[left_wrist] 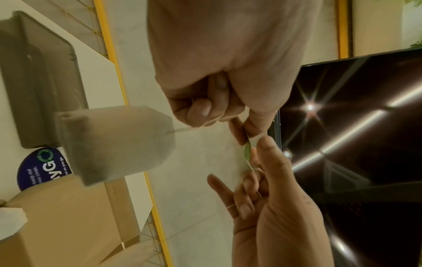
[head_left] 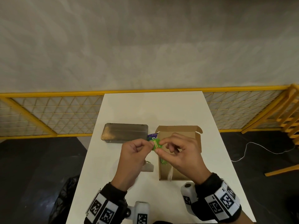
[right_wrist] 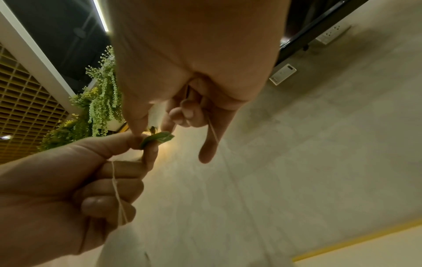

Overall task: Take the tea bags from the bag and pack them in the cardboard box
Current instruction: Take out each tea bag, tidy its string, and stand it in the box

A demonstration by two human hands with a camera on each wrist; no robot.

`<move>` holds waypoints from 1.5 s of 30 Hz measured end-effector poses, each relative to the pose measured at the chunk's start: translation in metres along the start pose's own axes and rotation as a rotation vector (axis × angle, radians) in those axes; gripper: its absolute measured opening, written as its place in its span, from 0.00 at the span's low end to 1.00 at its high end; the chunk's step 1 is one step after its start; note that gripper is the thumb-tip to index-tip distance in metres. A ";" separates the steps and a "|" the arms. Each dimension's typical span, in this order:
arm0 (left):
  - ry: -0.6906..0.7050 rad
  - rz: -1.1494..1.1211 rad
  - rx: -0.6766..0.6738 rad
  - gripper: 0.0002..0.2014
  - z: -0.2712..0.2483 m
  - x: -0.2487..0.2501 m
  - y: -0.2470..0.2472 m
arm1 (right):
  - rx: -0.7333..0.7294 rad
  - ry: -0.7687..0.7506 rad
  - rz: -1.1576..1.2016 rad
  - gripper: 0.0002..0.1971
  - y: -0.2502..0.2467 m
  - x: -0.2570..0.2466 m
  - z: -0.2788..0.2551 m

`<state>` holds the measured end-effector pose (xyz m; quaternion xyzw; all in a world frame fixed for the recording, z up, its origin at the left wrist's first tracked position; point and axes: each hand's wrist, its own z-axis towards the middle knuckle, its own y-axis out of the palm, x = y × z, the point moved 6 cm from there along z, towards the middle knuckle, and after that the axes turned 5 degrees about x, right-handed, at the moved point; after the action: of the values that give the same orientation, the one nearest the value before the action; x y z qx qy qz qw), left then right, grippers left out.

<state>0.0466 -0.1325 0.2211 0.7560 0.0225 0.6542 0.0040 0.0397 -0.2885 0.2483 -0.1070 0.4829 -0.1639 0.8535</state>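
Observation:
Above the left wall of the open cardboard box [head_left: 198,143], both hands pinch a small green paper tag [head_left: 156,144]. My left hand [head_left: 151,143] holds its left side between thumb and forefinger. My right hand [head_left: 159,147] pinches its right side. A pale tea bag [left_wrist: 114,142] hangs on a string below my left hand [left_wrist: 245,132], above the table beside the box. String also runs across the fingers of my right hand [right_wrist: 151,131]. Another pale tea bag [head_left: 169,174] and something green show inside the box. The purple bag [head_left: 152,135] lies behind the hands.
A shut metal tin [head_left: 124,132] lies on the white table [head_left: 145,107] left of the box, with the purple bag [left_wrist: 43,168] between them. A yellow mesh fence runs behind the table. A black bag [head_left: 64,198] sits on the floor at the left.

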 end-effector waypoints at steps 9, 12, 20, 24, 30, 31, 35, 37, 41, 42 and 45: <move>0.041 0.004 -0.027 0.10 0.003 0.001 0.000 | -0.042 0.306 0.130 0.03 0.005 0.023 -0.004; 0.044 0.022 -0.018 0.09 0.004 0.000 -0.001 | -0.016 0.418 0.245 0.11 0.005 0.030 -0.003; 0.082 0.047 0.045 0.09 0.006 0.003 -0.004 | 0.055 0.563 0.321 0.12 0.002 0.031 0.001; 0.113 0.077 0.070 0.08 0.007 0.001 -0.005 | 0.059 0.574 0.311 0.09 0.002 0.030 0.001; 0.214 0.074 0.073 0.08 0.005 0.011 -0.005 | 0.047 0.529 0.205 0.04 -0.003 0.028 0.004; 0.230 0.076 0.076 0.09 0.004 0.013 -0.006 | 0.038 0.522 0.190 0.03 -0.004 0.027 0.005; 0.227 0.101 0.126 0.10 0.007 0.013 -0.009 | -0.030 0.498 0.153 0.01 -0.005 0.023 0.008; 0.207 0.126 0.147 0.09 0.010 0.008 -0.011 | -0.068 0.517 0.181 0.04 -0.004 0.025 0.007; 0.161 0.365 0.104 0.04 0.023 -0.026 -0.022 | -0.136 0.569 0.255 0.08 -0.008 0.034 0.005; 0.139 0.468 0.086 0.04 0.027 -0.039 -0.026 | -0.153 0.578 0.267 0.09 -0.010 0.036 0.004; 0.075 0.792 0.011 0.05 0.034 -0.071 -0.033 | -0.163 0.597 0.242 0.10 -0.018 0.047 0.001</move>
<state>0.0686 -0.1013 0.1445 0.6818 -0.2674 0.6320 -0.2534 0.0601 -0.3234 0.2175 -0.0641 0.7324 -0.0460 0.6762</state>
